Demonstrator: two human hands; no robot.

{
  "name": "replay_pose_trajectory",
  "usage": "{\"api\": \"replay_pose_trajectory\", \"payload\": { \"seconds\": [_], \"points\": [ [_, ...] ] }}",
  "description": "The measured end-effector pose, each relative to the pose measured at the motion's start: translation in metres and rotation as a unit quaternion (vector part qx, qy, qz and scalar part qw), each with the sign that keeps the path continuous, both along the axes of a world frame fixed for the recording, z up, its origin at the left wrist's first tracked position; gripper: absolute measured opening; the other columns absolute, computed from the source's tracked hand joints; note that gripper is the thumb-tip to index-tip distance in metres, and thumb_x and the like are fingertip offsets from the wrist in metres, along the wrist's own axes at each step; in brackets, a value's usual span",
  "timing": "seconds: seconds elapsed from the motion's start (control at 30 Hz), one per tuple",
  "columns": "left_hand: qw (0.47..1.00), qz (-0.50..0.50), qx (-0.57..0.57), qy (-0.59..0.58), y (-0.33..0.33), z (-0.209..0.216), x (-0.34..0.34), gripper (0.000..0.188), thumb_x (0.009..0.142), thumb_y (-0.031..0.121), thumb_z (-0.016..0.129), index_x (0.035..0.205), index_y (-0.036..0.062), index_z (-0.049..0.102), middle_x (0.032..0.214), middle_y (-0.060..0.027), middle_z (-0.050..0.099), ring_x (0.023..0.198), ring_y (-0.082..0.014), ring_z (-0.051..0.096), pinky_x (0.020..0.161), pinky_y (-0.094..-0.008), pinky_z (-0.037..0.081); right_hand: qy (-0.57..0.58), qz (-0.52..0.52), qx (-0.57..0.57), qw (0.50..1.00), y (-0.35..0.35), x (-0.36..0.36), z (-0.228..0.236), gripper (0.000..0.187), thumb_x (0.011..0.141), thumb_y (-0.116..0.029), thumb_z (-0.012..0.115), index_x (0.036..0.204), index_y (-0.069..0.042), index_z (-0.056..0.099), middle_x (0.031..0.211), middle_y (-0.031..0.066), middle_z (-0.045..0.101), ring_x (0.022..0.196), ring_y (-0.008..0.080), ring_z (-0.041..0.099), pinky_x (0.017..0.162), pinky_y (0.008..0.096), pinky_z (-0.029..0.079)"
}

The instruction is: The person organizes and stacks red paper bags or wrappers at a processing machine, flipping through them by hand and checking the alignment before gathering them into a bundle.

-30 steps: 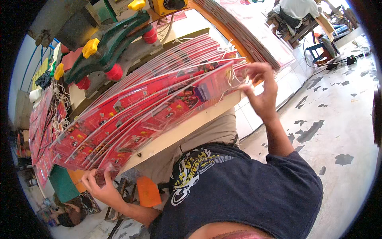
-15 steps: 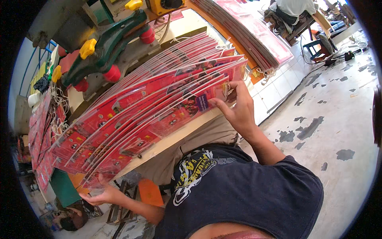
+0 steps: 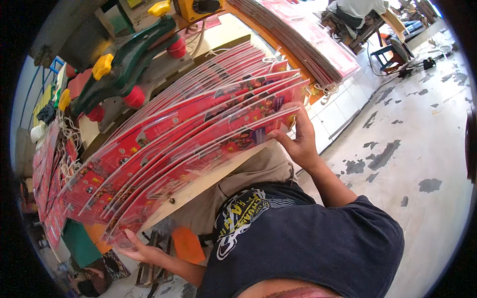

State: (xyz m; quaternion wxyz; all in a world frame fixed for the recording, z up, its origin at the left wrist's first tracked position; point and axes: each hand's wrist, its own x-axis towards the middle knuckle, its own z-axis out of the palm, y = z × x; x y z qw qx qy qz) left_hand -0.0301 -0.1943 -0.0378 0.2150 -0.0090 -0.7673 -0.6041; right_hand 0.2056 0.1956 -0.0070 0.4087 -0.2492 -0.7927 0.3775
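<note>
Red printed sheets (image 3: 184,107) with pale edges and a glossy, see-through surface stand tilted in a fanned row on a cream tabletop (image 3: 191,191). The nearest red sheet (image 3: 208,155) is held at both ends. My right hand (image 3: 299,144) pinches its right end, thumb on the near face and fingers behind. At the lower left corner, my left hand (image 3: 141,251) has its thumb on the near face; its other fingers are partly hidden under the edge. White cord (image 3: 276,58) shows at the row's far right end.
Behind the row stands a dark green machine arm (image 3: 131,62) with yellow knobs and red feet. A flat stack of pink-red sheets (image 3: 308,37) lies at the far right. More red sheets with cords (image 3: 49,174) hang at left. Another person (image 3: 92,278) is at lower left.
The nearest sheet has come away from the others, tilting toward me at its right end. My left hand has risen from below its corner and closed on it.
</note>
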Motion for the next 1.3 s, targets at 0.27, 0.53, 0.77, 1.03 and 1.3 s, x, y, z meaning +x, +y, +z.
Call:
{"api": "replay_pose_trajectory", "payload": {
  "seconds": [0.27,0.53,0.77,1.03,1.3],
  "points": [
    [0.996,-0.047,0.032,0.073,-0.024,-0.029,-0.013,0.072,0.093,0.022,0.072,0.147,-0.005,0.031,0.147,-0.0247,0.043,0.133,-0.0324,0.047,0.112,-0.0486,0.04,0.07,0.103,-0.01,0.992,0.026,0.012,-0.018,0.035,0.078,-0.01,0.083,0.1,-0.006,0.055,0.127,0.0144,0.059,0.117,0.0261,0.055,0.099,0.0394,0.044],
    [0.941,-0.21,-0.057,0.258,-0.002,0.011,-0.014,0.092,0.087,0.041,0.077,0.148,0.0037,0.019,0.156,-0.0295,0.029,0.144,-0.0442,0.033,0.122,-0.0555,0.021,0.129,0.142,-0.14,0.971,0.031,0.025,-0.02,0.035,0.084,-0.007,0.078,0.101,-0.008,0.048,0.133,0.0185,0.052,0.126,0.0276,0.052,0.108,0.0424,0.042],
    [0.99,-0.114,-0.078,0.016,0.028,0.011,0.005,0.091,0.079,0.015,0.087,0.146,0.0042,0.028,0.147,-0.0183,0.039,0.13,-0.0283,0.043,0.112,-0.0412,0.032,-0.048,-0.121,0.062,0.989,0.036,0.022,-0.007,0.05,0.08,-0.025,0.084,0.115,-0.003,0.056,0.124,0.0133,0.05,0.116,0.0266,0.051,0.097,0.0372,0.043],
    [0.947,0.077,-0.31,-0.02,0.036,0.015,0.006,0.097,0.077,0.026,0.088,0.152,0.0018,0.032,0.15,-0.0183,0.036,0.134,-0.0329,0.044,0.112,-0.0473,0.038,-0.021,-0.12,-0.024,0.992,0.035,0.016,0.003,0.068,0.077,-0.027,0.088,0.127,-0.001,0.051,0.11,0.0098,0.063,0.104,0.0209,0.059,0.094,0.0359,0.045],
    [0.986,-0.062,-0.148,-0.048,0.023,0.02,-0.003,0.097,0.081,0.023,0.085,0.154,-0.0019,0.028,0.152,-0.0179,0.034,0.132,-0.028,0.043,0.114,-0.0425,0.033,-0.046,-0.102,-0.011,0.994,0.025,0.004,0.009,0.077,0.074,-0.019,0.089,0.136,0.001,0.047,0.12,0.0144,0.064,0.109,0.0233,0.063,0.096,0.036,0.049]
  ]
}}
